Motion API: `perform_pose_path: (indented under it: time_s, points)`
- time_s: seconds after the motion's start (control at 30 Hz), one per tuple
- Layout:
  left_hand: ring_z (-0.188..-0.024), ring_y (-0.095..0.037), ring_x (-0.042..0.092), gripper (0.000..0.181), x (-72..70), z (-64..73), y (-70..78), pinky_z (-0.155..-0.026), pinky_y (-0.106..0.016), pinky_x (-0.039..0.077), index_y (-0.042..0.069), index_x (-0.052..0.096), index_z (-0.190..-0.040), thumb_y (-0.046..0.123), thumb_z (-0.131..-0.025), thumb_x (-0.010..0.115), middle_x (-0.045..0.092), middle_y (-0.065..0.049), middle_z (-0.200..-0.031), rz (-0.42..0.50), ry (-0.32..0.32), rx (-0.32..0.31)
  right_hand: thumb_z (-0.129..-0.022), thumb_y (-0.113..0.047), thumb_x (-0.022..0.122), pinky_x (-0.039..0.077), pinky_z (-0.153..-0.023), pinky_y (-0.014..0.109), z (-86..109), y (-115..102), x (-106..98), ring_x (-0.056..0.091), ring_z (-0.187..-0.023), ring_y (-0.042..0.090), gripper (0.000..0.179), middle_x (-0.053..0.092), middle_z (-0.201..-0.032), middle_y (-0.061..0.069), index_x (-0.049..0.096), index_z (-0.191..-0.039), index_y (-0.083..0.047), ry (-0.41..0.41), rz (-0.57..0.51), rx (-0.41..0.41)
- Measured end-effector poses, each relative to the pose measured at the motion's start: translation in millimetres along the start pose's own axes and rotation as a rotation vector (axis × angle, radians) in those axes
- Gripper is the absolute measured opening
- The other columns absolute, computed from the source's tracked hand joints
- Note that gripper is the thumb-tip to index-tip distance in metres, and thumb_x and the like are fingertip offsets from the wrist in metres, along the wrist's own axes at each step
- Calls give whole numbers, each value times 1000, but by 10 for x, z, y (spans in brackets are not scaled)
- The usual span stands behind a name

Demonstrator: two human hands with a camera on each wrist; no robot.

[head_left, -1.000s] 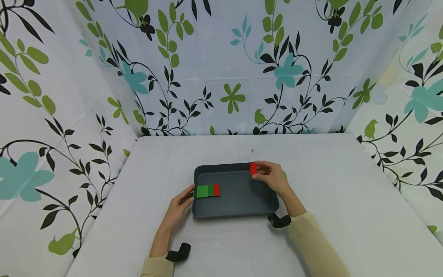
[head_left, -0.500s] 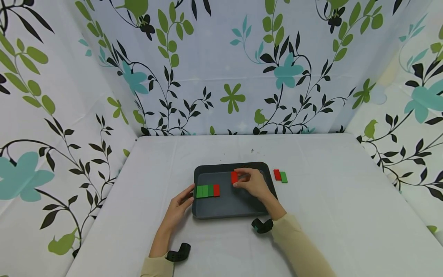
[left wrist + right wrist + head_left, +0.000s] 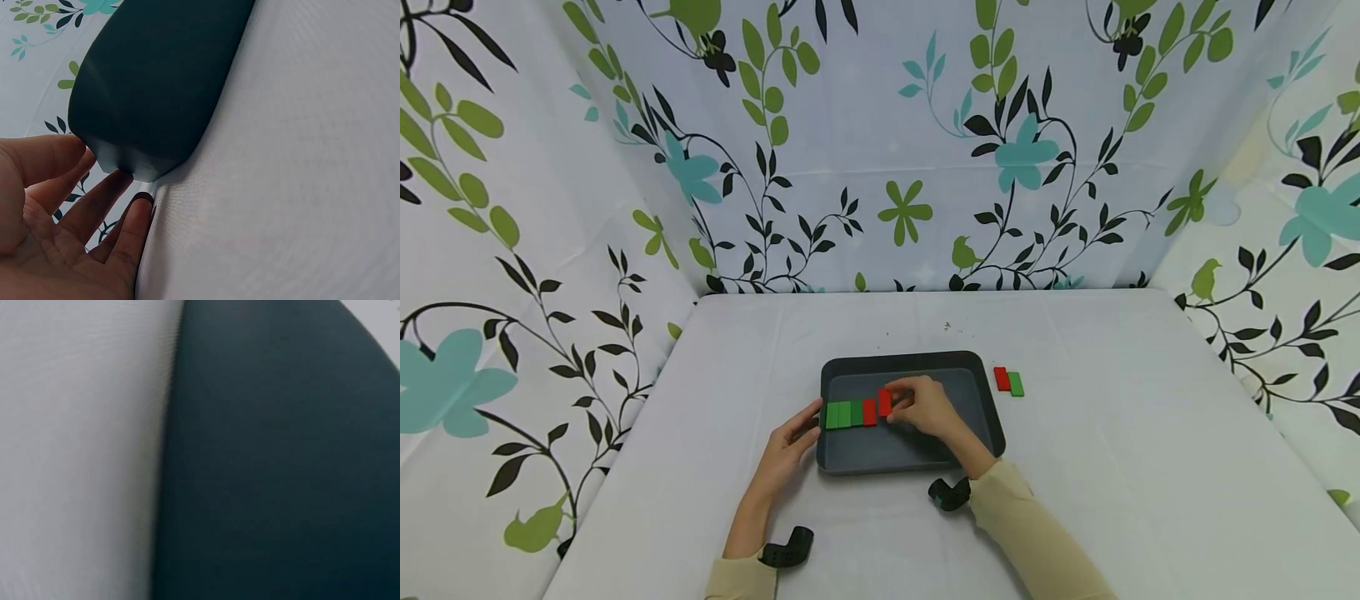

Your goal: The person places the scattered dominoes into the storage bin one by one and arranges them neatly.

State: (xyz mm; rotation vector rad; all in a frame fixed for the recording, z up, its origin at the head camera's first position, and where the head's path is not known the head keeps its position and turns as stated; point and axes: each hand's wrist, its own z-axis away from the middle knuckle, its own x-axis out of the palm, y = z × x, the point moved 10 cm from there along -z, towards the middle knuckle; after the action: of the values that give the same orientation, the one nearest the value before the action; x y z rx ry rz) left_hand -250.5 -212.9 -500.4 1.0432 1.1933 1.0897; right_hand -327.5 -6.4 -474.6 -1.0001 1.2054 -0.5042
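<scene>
Between thumb and fingers my right hand (image 3: 925, 407) pinches a small red tile (image 3: 884, 402) over the dark grey tray (image 3: 887, 454). Just left of it, a row of green tiles (image 3: 844, 414) ends in another red tile (image 3: 869, 412), with a narrow gap before the held one. My left hand (image 3: 784, 454) touches the tray's left end with its fingertips. The left wrist view shows this hand (image 3: 69, 219) with fingers lightly bent against the tray's end (image 3: 150, 81). In the right wrist view only the tray's outer side (image 3: 275, 456) and white cloth appear; the right hand is hidden there.
Right of the tray, a red tile (image 3: 1002, 379) and a green tile (image 3: 1016, 384) lie side by side on the white-covered table (image 3: 1120, 400). Patterned curtains (image 3: 820, 167) close off the back and both sides.
My right hand has carried the red tile left from the tray's far right corner toward the row. The two tiles outside the tray have come into view. The left hand stays put.
</scene>
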Motion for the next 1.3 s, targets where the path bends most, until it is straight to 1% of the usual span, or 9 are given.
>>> perform_pose_path:
  time_s: [0.17, 0.43, 0.6, 0.73, 0.83, 0.93, 1.07, 1.17, 1.3]
  points:
    - [-137, -34, 43, 47, 13, 2, 11, -93, -10, 39, 5, 43, -147, 6, -100, 52, 43, -16, -151, 1, -4, 2, -73, -1, 84, 52, -66, 26, 7, -25, 47, 66, -77, 14, 47, 69, -98, 9, 70, -118, -2, -24, 64, -25]
    - [-135, -34, 45, 47, 17, 7, 32, -94, -11, 39, 6, 43, -147, 7, -101, 51, 43, -17, -151, -8, -7, 11, -73, -3, 84, 48, -66, 24, 9, -30, 50, 57, -75, 12, 45, 68, -101, 9, 72, -116, -5, -3, 132, -33]
    - [-133, -34, 47, 47, 1, 8, 23, -97, -17, 41, 5, 44, -147, 8, -100, 52, 45, -17, -150, -22, 9, 15, -73, -6, 85, 44, -64, 23, -2, -37, 79, 52, -72, 12, 46, 66, -101, 9, 71, -117, -5, -18, 192, -39]
    - [-132, -34, 48, 47, -7, 1, 3, -99, -22, 43, 6, 44, -147, 8, -100, 53, 46, -17, -149, -31, 17, 15, -72, -7, 86, 43, -62, 23, -6, -59, 107, 50, -70, 12, 47, 65, -100, 9, 71, -118, -4, -29, 231, -66]
    - [-132, -33, 47, 48, -7, 0, 2, -99, -20, 42, 6, 44, -147, 7, -100, 52, 45, -16, -150, -27, 12, 10, -72, -7, 86, 42, -63, 23, -8, -65, 111, 49, -69, 12, 48, 64, -99, 9, 71, -118, -5, -25, 242, -73]
    - [-134, -32, 46, 48, -1, 3, 15, -97, -15, 40, 7, 44, -147, 7, -100, 52, 45, -15, -150, -14, 0, 2, -71, -7, 86, 42, -63, 23, -8, -72, 108, 49, -69, 12, 49, 63, -98, 9, 71, -118, -5, -21, 247, -73]
    - [-135, -33, 45, 47, 0, 7, 41, -94, -11, 39, 7, 43, -147, 7, -101, 51, 44, -16, -151, -10, -9, 12, -71, -7, 87, 42, -63, 23, -12, -70, 103, 49, -69, 11, 50, 63, -99, 9, 71, -118, -5, -19, 245, -69]
    - [-135, -34, 45, 47, -2, 6, 40, -94, -11, 39, 6, 43, -148, 8, -101, 51, 43, -16, -151, -14, -11, 19, -71, -7, 87, 42, -63, 23, -10, -72, 104, 49, -69, 11, 51, 64, -99, 9, 71, -119, -4, -17, 242, -73]
    - [-134, -34, 46, 48, -5, 9, 29, -96, -14, 41, 7, 44, -147, 9, -100, 52, 43, -15, -151, -19, -3, 22, -70, -7, 87, 43, -63, 23, 1, -76, 100, 51, -69, 11, 54, 63, -100, 10, 69, -121, -4, -15, 222, -74]
